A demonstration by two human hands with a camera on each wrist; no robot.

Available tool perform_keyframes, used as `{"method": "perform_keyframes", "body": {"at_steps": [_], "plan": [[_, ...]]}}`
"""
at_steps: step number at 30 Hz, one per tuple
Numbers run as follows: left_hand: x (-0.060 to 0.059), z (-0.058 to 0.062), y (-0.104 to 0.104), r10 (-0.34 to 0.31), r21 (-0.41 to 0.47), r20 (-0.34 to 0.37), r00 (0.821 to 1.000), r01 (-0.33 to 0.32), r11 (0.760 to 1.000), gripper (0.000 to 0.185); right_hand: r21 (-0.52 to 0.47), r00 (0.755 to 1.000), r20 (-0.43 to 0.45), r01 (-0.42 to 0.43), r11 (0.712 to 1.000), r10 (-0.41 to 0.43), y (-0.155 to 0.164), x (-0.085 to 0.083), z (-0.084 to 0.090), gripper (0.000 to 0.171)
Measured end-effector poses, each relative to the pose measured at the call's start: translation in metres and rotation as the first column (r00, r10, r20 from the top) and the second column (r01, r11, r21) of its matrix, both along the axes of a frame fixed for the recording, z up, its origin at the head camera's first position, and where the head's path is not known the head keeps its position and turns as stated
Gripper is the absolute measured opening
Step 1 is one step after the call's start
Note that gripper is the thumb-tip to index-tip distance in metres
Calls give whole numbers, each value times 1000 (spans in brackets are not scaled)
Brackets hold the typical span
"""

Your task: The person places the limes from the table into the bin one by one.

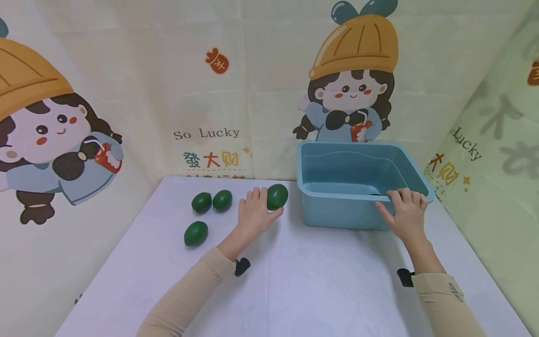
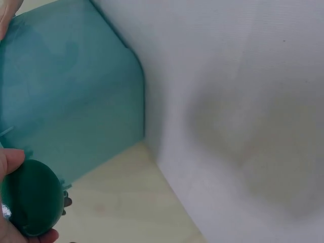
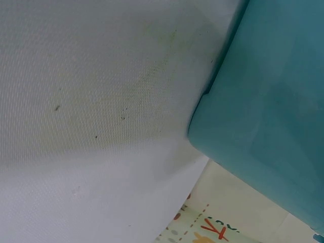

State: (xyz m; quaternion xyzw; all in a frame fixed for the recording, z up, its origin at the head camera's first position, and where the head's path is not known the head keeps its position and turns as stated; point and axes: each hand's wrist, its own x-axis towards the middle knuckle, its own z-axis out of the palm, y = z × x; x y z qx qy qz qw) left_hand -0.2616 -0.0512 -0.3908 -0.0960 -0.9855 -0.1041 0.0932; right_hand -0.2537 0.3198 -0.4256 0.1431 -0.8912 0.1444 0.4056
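Note:
My left hand (image 1: 255,211) grips a dark green egg-shaped fruit (image 1: 278,196) on the white table, fingers and thumb curled round it; the left wrist view shows the same green fruit (image 2: 31,196) between fingertips. My right hand (image 1: 405,209) holds the near rim of a blue plastic tub (image 1: 337,159), fingers hooked over the edge and thumb on the outer wall. Three more green fruits lie to the left: two side by side (image 1: 201,202) (image 1: 222,200) and one nearer (image 1: 195,233). A dark shape shows low inside the tub, mostly hidden.
The white table (image 1: 303,281) runs to a cartoon-printed backdrop (image 1: 210,93) behind and on both sides. The blue tub wall (image 2: 71,101) (image 3: 273,116) fills part of each wrist view. Both forearms wear beige sleeves.

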Motion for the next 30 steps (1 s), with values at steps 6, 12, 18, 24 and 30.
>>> {"method": "perform_keyframes", "body": {"at_steps": [6,12,18,24,30], "plan": [[1,6,4,-11,11,-5,1000,11,1000,65,3,1000,-15,-3,1000,3,0,0,0,71],[1,12,8,-14,30,-20,1000,14,999,63,-1,999,-35,-11,1000,11,-1,0,-1,70],[0,20,12,-25,40,-42,999,27,999,64,-8,999,-36,-15,1000,14,-1,0,0,70],[-2,26,17,-34,47,-50,998,36,998,65,-3,999,-33,-9,1000,9,-1,0,-1,70],[-3,32,22,-35,49,-64,997,38,998,63,2,1000,-14,-1,1000,1,0,0,-1,71]]}}
